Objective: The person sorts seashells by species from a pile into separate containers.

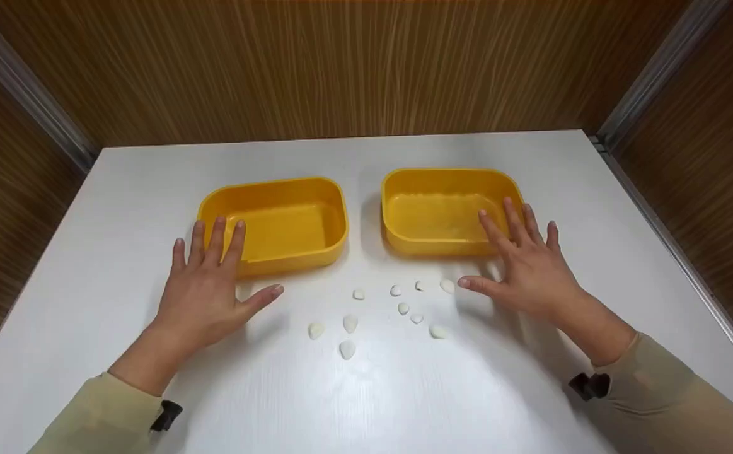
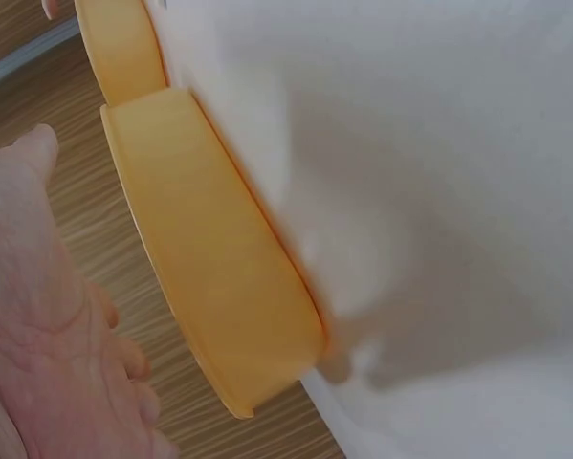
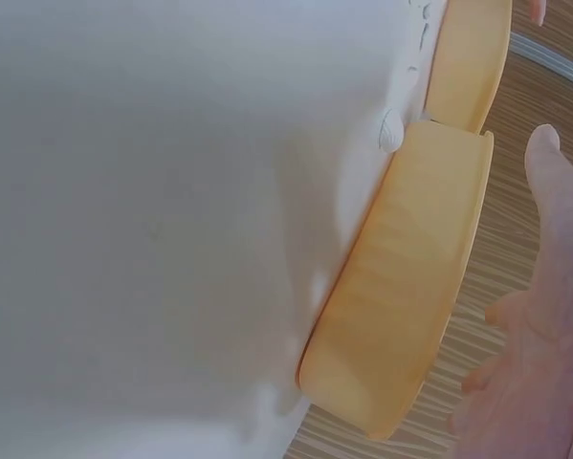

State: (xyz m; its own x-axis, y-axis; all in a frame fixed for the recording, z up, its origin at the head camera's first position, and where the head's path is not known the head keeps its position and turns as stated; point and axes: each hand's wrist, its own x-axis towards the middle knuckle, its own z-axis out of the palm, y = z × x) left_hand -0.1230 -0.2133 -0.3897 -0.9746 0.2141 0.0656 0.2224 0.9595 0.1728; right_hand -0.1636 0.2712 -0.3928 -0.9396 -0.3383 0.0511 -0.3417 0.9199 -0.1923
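Note:
Two yellow bins stand side by side on the table, the left bin [image 1: 297, 258] turned slightly and the right bin [image 1: 429, 247] squarer to the back; both look empty inside. In front of them lie several small white pebble-like pieces [image 1: 347, 349], scattered over the table's middle. My left hand [image 1: 199, 299] is spread, palm down, over the near left corner of the left bin. Spread the same way, my right hand [image 1: 533, 271] hovers at the near right corner of the right bin, its thumb beside a white piece [image 1: 447, 286]. Neither hand holds anything.
The white table [image 1: 366, 403] is bounded by a wood-grain panel [image 1: 366, 69] at the back and similar panels on both sides, with metal strips [image 1: 669, 69] along the corners. A black clip [image 1: 166, 416] sits at the left cuff, another [image 1: 590, 386] at the right.

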